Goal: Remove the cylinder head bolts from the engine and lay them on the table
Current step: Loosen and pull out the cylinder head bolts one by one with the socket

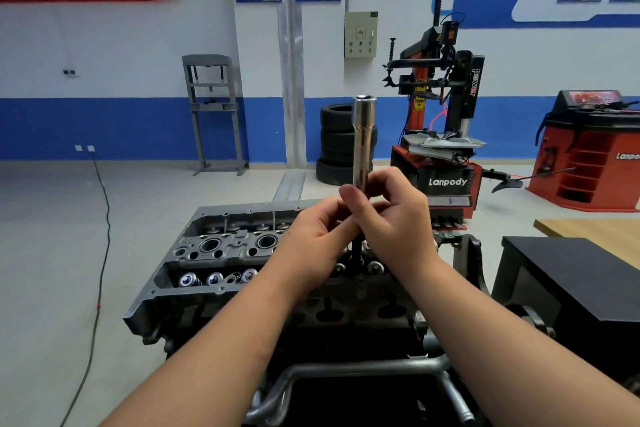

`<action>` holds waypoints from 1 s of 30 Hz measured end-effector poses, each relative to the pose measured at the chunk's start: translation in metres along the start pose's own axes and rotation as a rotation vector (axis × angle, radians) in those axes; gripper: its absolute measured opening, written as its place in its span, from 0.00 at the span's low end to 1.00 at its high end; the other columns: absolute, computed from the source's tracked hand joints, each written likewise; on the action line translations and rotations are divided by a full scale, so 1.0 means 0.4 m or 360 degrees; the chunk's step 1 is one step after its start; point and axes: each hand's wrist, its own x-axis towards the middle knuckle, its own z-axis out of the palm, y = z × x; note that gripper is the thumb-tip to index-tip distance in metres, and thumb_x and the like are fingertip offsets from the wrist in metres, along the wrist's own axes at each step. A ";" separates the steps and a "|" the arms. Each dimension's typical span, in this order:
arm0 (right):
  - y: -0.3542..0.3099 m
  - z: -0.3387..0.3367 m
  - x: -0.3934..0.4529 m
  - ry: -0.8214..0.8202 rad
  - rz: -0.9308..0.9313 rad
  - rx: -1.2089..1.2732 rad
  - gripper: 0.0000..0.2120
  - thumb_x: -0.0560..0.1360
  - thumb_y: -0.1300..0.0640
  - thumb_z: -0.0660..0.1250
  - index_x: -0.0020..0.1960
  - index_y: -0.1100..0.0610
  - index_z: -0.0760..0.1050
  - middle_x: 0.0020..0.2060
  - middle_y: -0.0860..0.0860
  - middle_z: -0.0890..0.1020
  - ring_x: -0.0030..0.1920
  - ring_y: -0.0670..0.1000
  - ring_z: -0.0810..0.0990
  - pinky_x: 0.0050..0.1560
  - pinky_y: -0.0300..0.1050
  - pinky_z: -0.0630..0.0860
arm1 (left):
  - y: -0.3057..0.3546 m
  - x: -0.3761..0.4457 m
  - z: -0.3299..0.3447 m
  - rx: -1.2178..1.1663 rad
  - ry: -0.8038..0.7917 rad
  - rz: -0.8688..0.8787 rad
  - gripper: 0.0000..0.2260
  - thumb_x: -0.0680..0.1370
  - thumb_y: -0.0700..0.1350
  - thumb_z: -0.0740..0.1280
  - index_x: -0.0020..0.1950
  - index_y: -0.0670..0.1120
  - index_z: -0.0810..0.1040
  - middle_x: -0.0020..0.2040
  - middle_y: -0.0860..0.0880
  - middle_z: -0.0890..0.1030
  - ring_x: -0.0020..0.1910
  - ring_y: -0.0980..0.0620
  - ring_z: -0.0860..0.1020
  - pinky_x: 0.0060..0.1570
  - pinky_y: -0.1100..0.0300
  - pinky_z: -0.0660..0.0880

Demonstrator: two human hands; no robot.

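Directly above the engine's cylinder head (221, 250), both hands meet around a long chrome deep socket (364, 142) held upright, its open end pointing at the ceiling. The left hand (317, 236) has its fingers curled together and its thumb pressed against the lower end of the socket; the right hand (391, 215) wraps its fingers around the same spot from the other side. Below the hands a dark shaft (356, 253) — apparently a cylinder head bolt, though its head is hidden by the fingers — hangs down out of the grip toward the valve springs (214, 278). Whether its tip touches the head cannot be told.

The head sits open-topped on a stand, spark plug wells and springs exposed. To the right stands a black box (571, 281), and behind it the corner of a wooden table (595, 230). Farther back — against the blue-and-white wall — are stacked tyres (334, 142) and a red tyre changer (446, 135).
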 end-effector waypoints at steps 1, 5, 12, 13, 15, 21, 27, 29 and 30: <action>-0.001 0.000 0.000 -0.0002 0.0031 0.0053 0.10 0.75 0.51 0.71 0.46 0.58 0.76 0.37 0.53 0.81 0.38 0.53 0.83 0.36 0.52 0.81 | -0.001 0.001 0.001 0.0015 0.0004 0.0007 0.10 0.81 0.60 0.68 0.60 0.63 0.83 0.55 0.55 0.86 0.58 0.55 0.84 0.61 0.51 0.80; 0.009 0.001 -0.003 0.0003 0.0092 0.0101 0.10 0.78 0.51 0.68 0.46 0.59 0.78 0.34 0.47 0.80 0.35 0.46 0.81 0.34 0.40 0.77 | -0.001 0.004 0.003 -0.0016 0.0043 -0.0010 0.09 0.85 0.55 0.65 0.60 0.59 0.84 0.55 0.55 0.87 0.58 0.56 0.84 0.58 0.58 0.79; 0.019 0.007 0.002 -0.0177 0.0184 0.0121 0.13 0.80 0.44 0.60 0.51 0.50 0.79 0.41 0.44 0.83 0.45 0.43 0.82 0.44 0.34 0.76 | 0.003 0.005 0.003 -0.0071 -0.0033 -0.0094 0.14 0.87 0.55 0.57 0.63 0.56 0.81 0.55 0.56 0.87 0.57 0.59 0.84 0.51 0.65 0.76; 0.015 0.007 0.003 -0.0175 0.0160 0.0144 0.11 0.79 0.42 0.62 0.51 0.49 0.77 0.41 0.44 0.83 0.44 0.44 0.82 0.44 0.35 0.77 | 0.004 0.007 0.004 -0.0068 -0.0019 -0.0063 0.12 0.86 0.56 0.60 0.62 0.58 0.82 0.55 0.55 0.87 0.56 0.58 0.84 0.49 0.66 0.77; 0.009 0.005 0.002 -0.0150 0.0133 0.0152 0.13 0.74 0.41 0.67 0.51 0.50 0.75 0.41 0.44 0.81 0.43 0.46 0.82 0.42 0.38 0.78 | 0.002 0.010 0.006 -0.0054 0.0020 -0.0001 0.08 0.84 0.57 0.65 0.58 0.63 0.83 0.54 0.56 0.87 0.54 0.59 0.84 0.49 0.66 0.79; 0.012 0.000 -0.001 -0.0160 0.0163 0.0128 0.07 0.78 0.49 0.66 0.47 0.51 0.77 0.38 0.37 0.81 0.40 0.42 0.81 0.41 0.33 0.75 | -0.013 0.012 0.004 -0.0075 0.0063 -0.0005 0.08 0.80 0.57 0.70 0.58 0.59 0.82 0.54 0.54 0.87 0.55 0.54 0.85 0.55 0.53 0.82; 0.019 -0.002 -0.001 -0.0272 0.0282 0.0225 0.19 0.81 0.47 0.60 0.57 0.59 0.82 0.44 0.43 0.85 0.48 0.41 0.83 0.43 0.30 0.75 | 0.000 0.002 0.000 -0.0170 -0.0034 -0.0096 0.14 0.88 0.53 0.56 0.67 0.57 0.80 0.59 0.57 0.86 0.62 0.60 0.82 0.57 0.62 0.76; 0.017 -0.001 0.000 -0.0305 0.0330 0.0281 0.19 0.81 0.47 0.59 0.57 0.58 0.82 0.47 0.45 0.85 0.49 0.41 0.83 0.44 0.31 0.76 | 0.002 0.003 0.003 -0.0185 -0.0009 -0.0065 0.12 0.87 0.51 0.59 0.65 0.54 0.80 0.56 0.54 0.87 0.59 0.58 0.83 0.51 0.65 0.77; 0.015 0.000 0.001 -0.0315 0.0338 0.0306 0.18 0.81 0.46 0.59 0.56 0.57 0.81 0.46 0.45 0.84 0.48 0.42 0.83 0.43 0.33 0.77 | -0.001 0.006 0.004 -0.0185 0.0014 -0.0046 0.11 0.87 0.51 0.61 0.64 0.52 0.80 0.56 0.52 0.87 0.58 0.55 0.84 0.51 0.63 0.78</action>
